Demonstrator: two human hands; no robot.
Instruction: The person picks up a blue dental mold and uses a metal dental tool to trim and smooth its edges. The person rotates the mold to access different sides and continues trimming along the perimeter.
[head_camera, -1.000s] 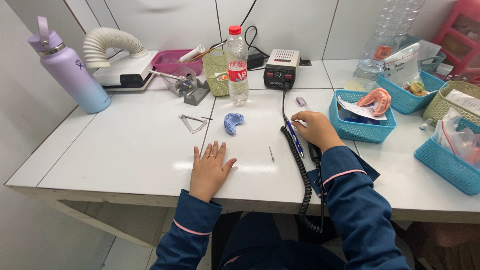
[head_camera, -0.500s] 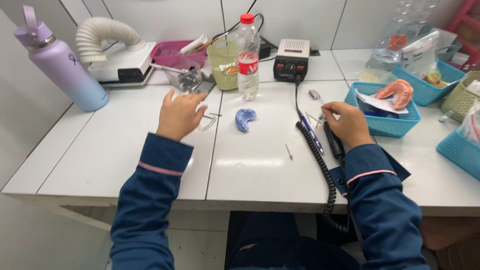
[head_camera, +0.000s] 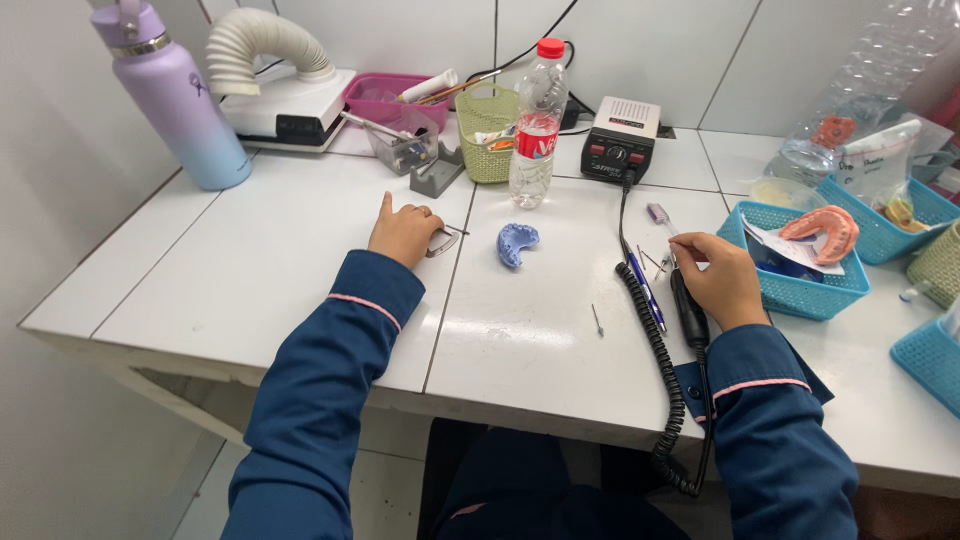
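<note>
Two hazards stand out as I watch this feed. First, the coiled black cord (head_camera: 665, 350) runs from the control box (head_camera: 622, 150) across the table and drops over the front edge beside my right sleeve; I judge that a forearm movement could snag it and drag the handpiece (head_camera: 688, 310) or the small burs (head_camera: 655, 262) lying loose near it. Second, the plastic water bottle (head_camera: 535, 125) stands upright just behind the blue dental impression (head_camera: 516, 243); a reach past it could tip it onto the work.

Left hand (head_camera: 403, 232): fingers curled nearly closed over a small metal wire tool (head_camera: 443, 241), index finger extended and pointing away, knuckles resting on the white table (head_camera: 250, 270). I cannot confirm a firm grip, since the fingers hide most of the tool.

Right hand (head_camera: 715, 278): loosely curled, fingertips pinched on what appears to be a thin metal piece, with the handpiece lying beneath the palm.

The blue dental impression lies untouched between both hands, nearer the left.
</note>
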